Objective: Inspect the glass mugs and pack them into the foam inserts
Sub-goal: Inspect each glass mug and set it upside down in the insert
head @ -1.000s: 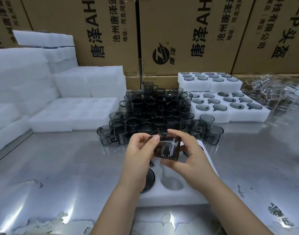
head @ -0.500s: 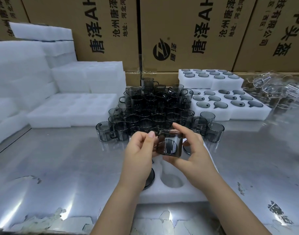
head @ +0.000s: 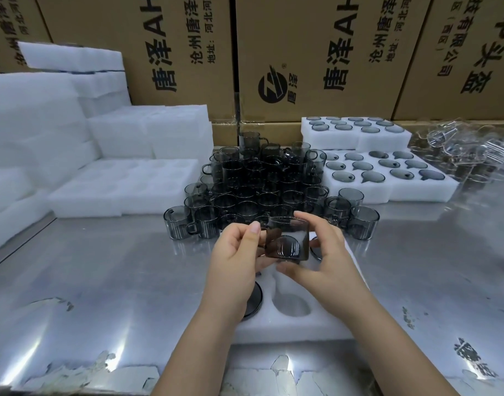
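Inspection underway: left hand [head: 239, 252] and right hand [head: 325, 261] grasp smoked-glass mug [head: 286, 238]; next, seat it in foam insert [head: 288, 324] empty pocket.

My left hand [head: 239, 254] and right hand [head: 329, 260] are positioned side by side, forearms converging, fingers and thumbs curled round the smoked glass mug [head: 288, 238] between them.

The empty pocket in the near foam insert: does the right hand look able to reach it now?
Probably yes. The right hand holds a mug with the left hand close above the empty pocket, and nothing covers it.
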